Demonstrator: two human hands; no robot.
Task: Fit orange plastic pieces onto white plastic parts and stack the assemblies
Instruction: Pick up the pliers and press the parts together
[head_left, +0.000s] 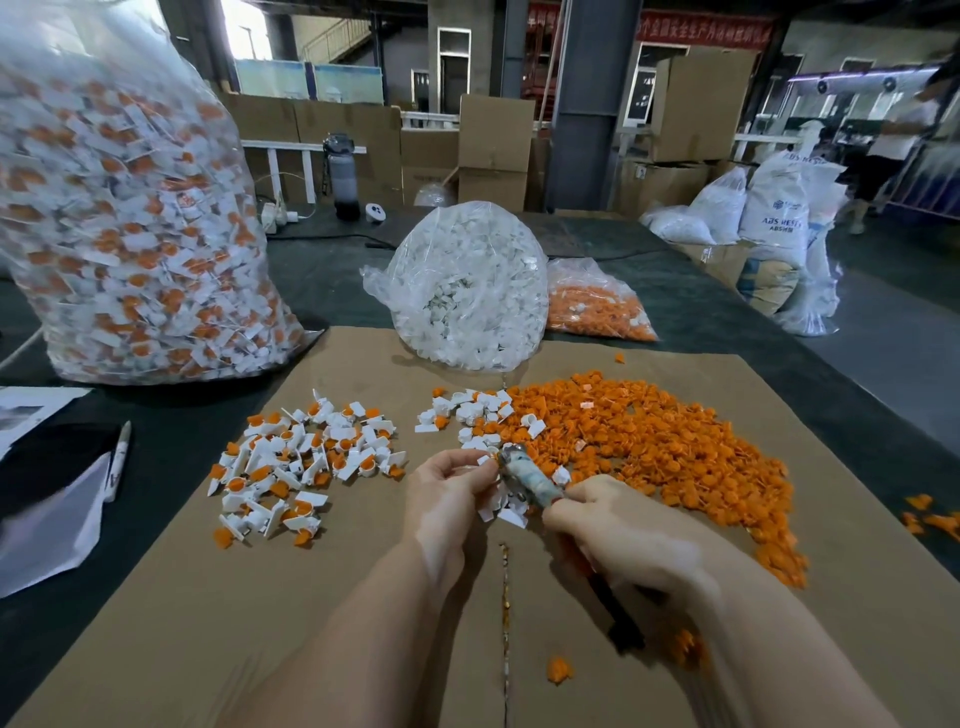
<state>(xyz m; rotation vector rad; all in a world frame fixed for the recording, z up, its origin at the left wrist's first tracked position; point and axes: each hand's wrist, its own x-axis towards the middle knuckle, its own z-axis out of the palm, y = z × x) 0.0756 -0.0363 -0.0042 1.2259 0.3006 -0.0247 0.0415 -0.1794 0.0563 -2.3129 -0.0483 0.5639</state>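
My left hand (451, 486) pinches a small white plastic part (484, 460) at its fingertips. My right hand (618, 525) grips a tape-wrapped rod-shaped tool (530, 478), whose tip meets the white part. A broad heap of loose orange pieces (670, 447) lies on the cardboard to the right. Several loose white parts (475, 410) lie just beyond my hands. To the left is a pile of fitted white-and-orange assemblies (301, 462).
A cardboard sheet (260, 613) covers the dark table. A large bag of finished assemblies (124, 228) stands at left, a bag of white parts (467, 291) and a bag of orange pieces (597, 306) behind. A pen (118, 457) and papers lie far left.
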